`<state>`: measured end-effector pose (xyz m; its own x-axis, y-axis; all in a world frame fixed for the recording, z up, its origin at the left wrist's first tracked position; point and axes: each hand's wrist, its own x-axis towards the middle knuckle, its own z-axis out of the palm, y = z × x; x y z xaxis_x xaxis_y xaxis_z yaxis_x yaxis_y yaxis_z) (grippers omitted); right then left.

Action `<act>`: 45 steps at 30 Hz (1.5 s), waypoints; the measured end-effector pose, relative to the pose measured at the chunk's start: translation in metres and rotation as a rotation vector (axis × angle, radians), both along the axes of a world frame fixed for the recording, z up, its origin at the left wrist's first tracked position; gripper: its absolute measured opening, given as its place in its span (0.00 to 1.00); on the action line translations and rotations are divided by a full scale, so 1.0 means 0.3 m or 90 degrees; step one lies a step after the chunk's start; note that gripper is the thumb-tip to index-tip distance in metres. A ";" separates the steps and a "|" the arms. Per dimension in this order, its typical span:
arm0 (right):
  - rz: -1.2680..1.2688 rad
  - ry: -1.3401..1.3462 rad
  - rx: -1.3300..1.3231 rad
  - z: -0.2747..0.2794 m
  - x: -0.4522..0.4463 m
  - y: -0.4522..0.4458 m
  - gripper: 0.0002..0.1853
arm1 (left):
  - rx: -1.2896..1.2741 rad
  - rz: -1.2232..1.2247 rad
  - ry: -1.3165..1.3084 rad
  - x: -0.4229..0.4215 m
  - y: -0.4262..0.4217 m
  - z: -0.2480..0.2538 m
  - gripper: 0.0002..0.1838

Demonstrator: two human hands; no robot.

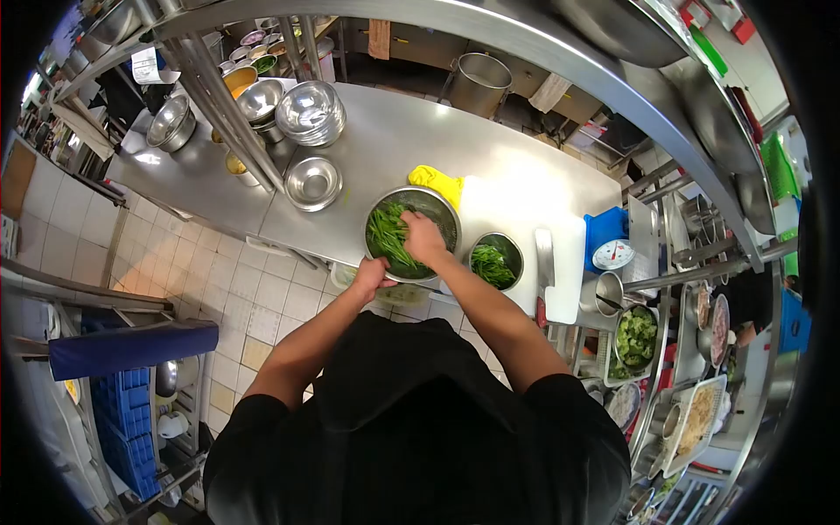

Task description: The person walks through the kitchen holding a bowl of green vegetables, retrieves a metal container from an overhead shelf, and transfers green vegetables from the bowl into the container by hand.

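A metal colander [444, 217] with a dark, perforated-looking wall stands at the near edge of the steel counter. Long cut green vegetables [386, 226] lie inside it, mostly on the left. My left hand [372, 276] grips the near-left rim, fingers wrapped over it. My right hand [423, 238] reaches in from the right, its fingers closed on some of the greens; the fingertips are partly hidden among them. Just right of the colander, a smaller metal bowl [516, 248] holds more cut greens [492, 265]. A yellow cloth [437, 182] lies behind the colander.
A cleaver-like knife [545, 258] with a red handle lies on a white cutting board [567, 262]. Farther right are a dial scale [612, 255] and a container of broccoli [636, 337]. Stacked metal bowls [311, 114] stand back left. A steel shelf [455, 19] runs overhead.
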<state>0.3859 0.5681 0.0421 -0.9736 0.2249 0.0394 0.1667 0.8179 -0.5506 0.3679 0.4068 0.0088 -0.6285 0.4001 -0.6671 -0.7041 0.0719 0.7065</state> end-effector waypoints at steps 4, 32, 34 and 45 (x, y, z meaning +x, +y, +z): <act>-0.042 0.137 -0.142 0.027 0.024 0.035 0.17 | 0.028 -0.004 0.011 0.001 0.001 -0.008 0.14; -0.115 0.005 -0.022 0.354 0.529 0.355 0.24 | -0.058 -0.029 0.002 -0.014 0.002 -0.065 0.08; -0.142 0.003 -0.062 0.415 0.521 0.378 0.22 | -0.053 -0.029 0.009 -0.014 0.004 -0.078 0.08; -0.163 -0.019 0.097 0.287 0.515 0.367 0.15 | -0.050 0.046 -0.006 0.027 0.020 -0.074 0.08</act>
